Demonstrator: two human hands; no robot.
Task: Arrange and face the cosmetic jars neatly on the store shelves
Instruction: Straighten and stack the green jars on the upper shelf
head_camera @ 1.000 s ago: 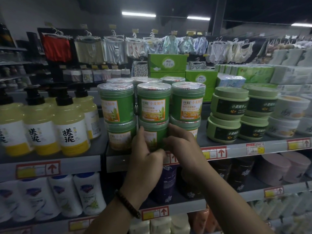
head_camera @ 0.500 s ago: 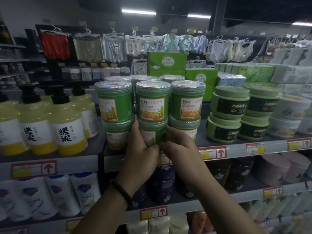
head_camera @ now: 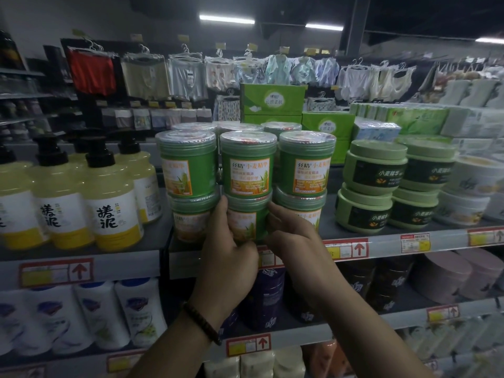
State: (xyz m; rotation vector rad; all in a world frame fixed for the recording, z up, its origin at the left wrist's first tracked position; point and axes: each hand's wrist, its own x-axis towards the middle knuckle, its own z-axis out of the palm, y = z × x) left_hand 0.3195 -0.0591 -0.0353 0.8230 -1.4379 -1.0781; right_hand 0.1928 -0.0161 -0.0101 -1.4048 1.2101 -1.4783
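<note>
Shelf [head_camera: 387, 242] front edge, middle stack: left hand [head_camera: 229, 252] and right hand [head_camera: 294, 241], close together, both clasp the lower green jar [head_camera: 249, 222], upper jar [head_camera: 248, 165] sitting on top.

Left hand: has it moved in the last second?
Yes: left hand rose slightly against the red price tag; fingertips now reach the lid of the lower middle jar.
</note>
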